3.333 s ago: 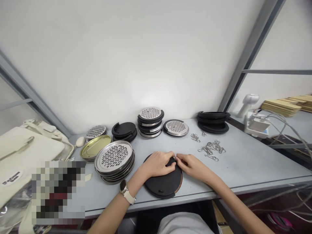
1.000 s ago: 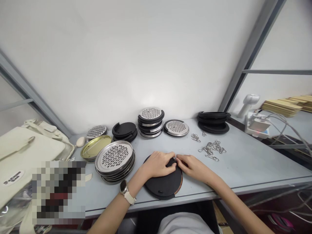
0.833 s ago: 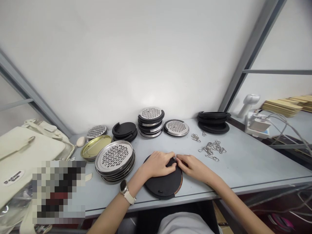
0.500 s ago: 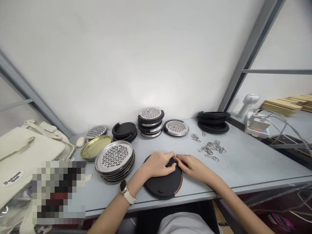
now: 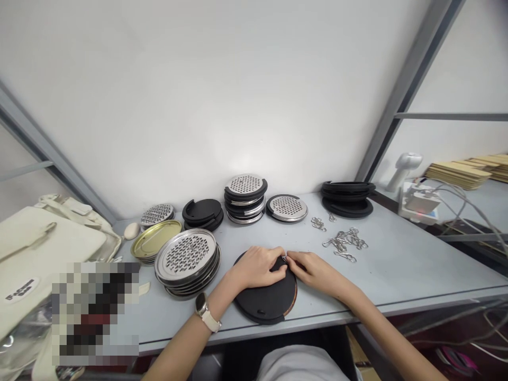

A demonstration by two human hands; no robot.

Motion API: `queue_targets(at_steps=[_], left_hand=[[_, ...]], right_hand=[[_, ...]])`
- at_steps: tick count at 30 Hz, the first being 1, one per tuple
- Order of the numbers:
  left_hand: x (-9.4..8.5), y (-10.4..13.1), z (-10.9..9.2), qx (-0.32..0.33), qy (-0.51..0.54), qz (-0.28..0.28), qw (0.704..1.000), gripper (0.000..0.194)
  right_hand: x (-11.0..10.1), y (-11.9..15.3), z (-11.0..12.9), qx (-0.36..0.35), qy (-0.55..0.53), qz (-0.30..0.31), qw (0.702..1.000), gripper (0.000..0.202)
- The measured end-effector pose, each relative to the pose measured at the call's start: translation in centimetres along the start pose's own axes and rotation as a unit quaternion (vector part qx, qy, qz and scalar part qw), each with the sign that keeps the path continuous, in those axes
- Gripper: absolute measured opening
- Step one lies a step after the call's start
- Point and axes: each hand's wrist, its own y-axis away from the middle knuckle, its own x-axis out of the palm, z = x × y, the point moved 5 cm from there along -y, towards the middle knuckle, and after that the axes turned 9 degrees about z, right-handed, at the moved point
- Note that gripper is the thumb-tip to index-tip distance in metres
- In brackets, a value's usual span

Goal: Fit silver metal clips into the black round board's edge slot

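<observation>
A round black disc (image 5: 264,302) with a copper-coloured strip along its right edge lies flat near the table's front edge. My left hand (image 5: 257,267) rests over it, closed, its fingers curled at the far rim and its thumb pressing the top. At the disc's upper right edge my right hand (image 5: 311,269) pinches a small metal clip (image 5: 284,259), mostly covered by the fingertips. Further right lies a loose heap of wire snap clips (image 5: 346,241). To the left stands a stack of round metal graters (image 5: 188,254).
Gold-coloured lids (image 5: 156,239) and black round holders (image 5: 203,213) sit at the back left. Another grater stack (image 5: 246,185) and a single grater in a black holder (image 5: 288,207) stand near the wall. Black rings (image 5: 348,200) are piled back right. A cream bag (image 5: 47,248) occupies the left.
</observation>
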Motion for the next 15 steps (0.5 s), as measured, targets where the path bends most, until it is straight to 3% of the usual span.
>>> queue_targets(at_steps=[15], left_hand=[[-0.17, 0.02, -0.12, -0.002, 0.012, 0.007, 1.000, 0.009]], right_hand=[[0.02, 0.07, -0.15, -0.001, -0.011, -0.006, 1.000, 0.033]])
